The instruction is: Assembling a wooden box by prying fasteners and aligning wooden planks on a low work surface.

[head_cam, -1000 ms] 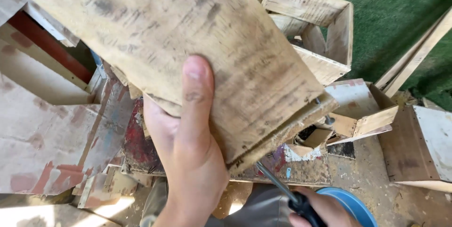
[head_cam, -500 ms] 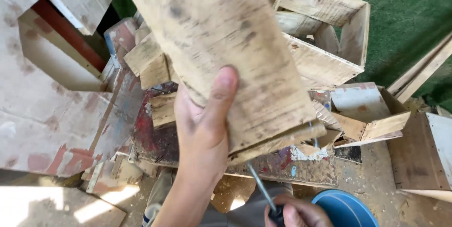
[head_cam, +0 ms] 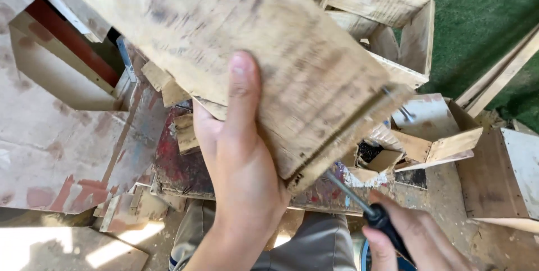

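Observation:
My left hand (head_cam: 238,164) grips a large weathered plywood board (head_cam: 236,41), thumb pressed flat on its upper face, fingers underneath. The board is tilted and fills the upper middle of the view. A nail (head_cam: 397,104) sticks out near the board's lower right edge. My right hand (head_cam: 412,240) at the bottom right is closed around the black handle of a screwdriver (head_cam: 359,203). The metal shaft points up and left, and its tip meets the board's lower edge.
An open wooden crate (head_cam: 412,29) lies behind the board at the upper right. Small open boxes (head_cam: 435,136) sit at right on sawdust-covered ground. Stained plywood panels (head_cam: 56,147) and loose wood offcuts (head_cam: 185,130) lie at left. Green matting (head_cam: 483,12) covers the far right.
The board has swung and tilted more toward the right in my left hand. My right hand has risen into view and brought the screwdriver tip up to the board's lower edge.

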